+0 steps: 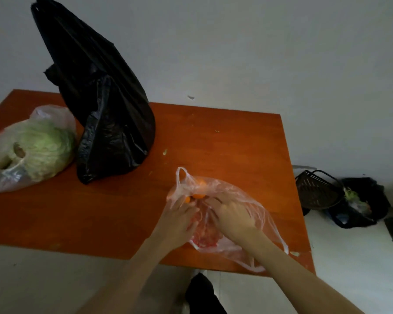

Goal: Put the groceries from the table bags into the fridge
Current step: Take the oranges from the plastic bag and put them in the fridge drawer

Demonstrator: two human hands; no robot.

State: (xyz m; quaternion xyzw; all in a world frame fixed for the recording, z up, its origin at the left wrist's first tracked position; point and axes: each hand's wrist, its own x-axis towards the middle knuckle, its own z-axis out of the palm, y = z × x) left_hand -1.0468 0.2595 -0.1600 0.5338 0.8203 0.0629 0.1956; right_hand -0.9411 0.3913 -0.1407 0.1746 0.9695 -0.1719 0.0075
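Unpacking under way: left hand [179,219] and right hand [230,215] grip the clear bag [241,198] around small oranges [199,196]; extraction for the fridge judged next.

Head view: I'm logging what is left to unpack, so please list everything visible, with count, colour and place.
table: one, orange-brown, centre of view
black bag: one, black, standing at the table's far left
cabbage: one, pale green, inside a clear bag at the table's left edge
thin plastic bag: one, clear pinkish, on the table's near right part, under the hands
orange fruits: at least two, orange, inside that thin bag; something red lies deeper in it, unclear what
basket: one, dark, on the floor right of the table
rubbish bag: one, black, on the floor beside the basket
left hand: on the thin bag
right hand: on the thin bag
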